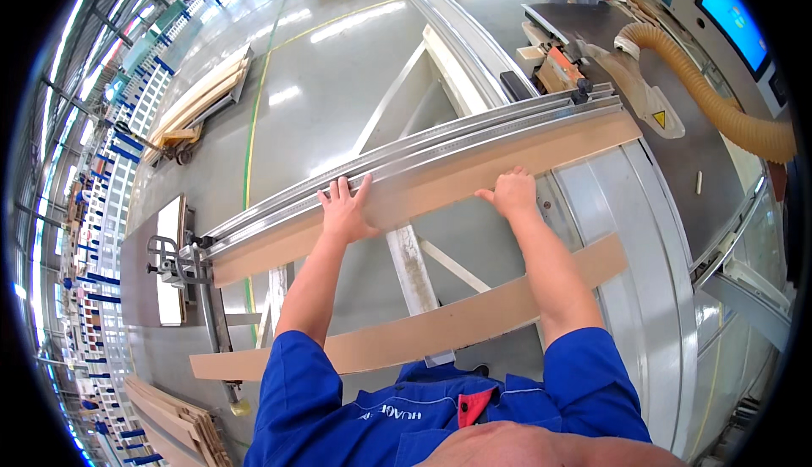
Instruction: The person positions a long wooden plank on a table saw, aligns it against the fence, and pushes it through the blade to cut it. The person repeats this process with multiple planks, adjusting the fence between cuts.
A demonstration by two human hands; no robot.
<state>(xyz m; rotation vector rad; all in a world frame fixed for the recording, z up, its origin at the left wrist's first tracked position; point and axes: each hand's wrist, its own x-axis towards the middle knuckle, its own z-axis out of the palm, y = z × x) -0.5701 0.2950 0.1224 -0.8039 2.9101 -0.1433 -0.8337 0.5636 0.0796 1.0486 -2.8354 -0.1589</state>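
**Q:** Broadly, what is largest in view, and how does everything lie relative to it?

**A:** A sliding panel-saw bench [651, 238], grey metal, fills the middle and right. Across it runs a long aluminium fence rail [406, 158], slanting from lower left up to upper right. All places below are given from that rail.

**Q:** Where is the board being handled?

**A:** A long, narrow tan board [440, 184] lies flat, its far edge touching the rail's near side. Its long axis follows the rail, so it stretches sideways across the person, not away from them.

**Q:** And the hands?

**A:** Both are on the board's near half, well apart. The left hand [345, 211] lies palm-down, fingers spread and reaching toward the rail. The right hand [510, 191] sits further along toward the saw end, fingers curled at the board's near edge. Neither closes around anything; they press flat.

**Q:** Anything else nearby?

**A:** A second tan strip [423, 332] lies nearer the person, roughly parallel to the rail. Beyond the rail's right end a ribbed tan dust hose [719, 103] curves over the blade guard. No containers show.
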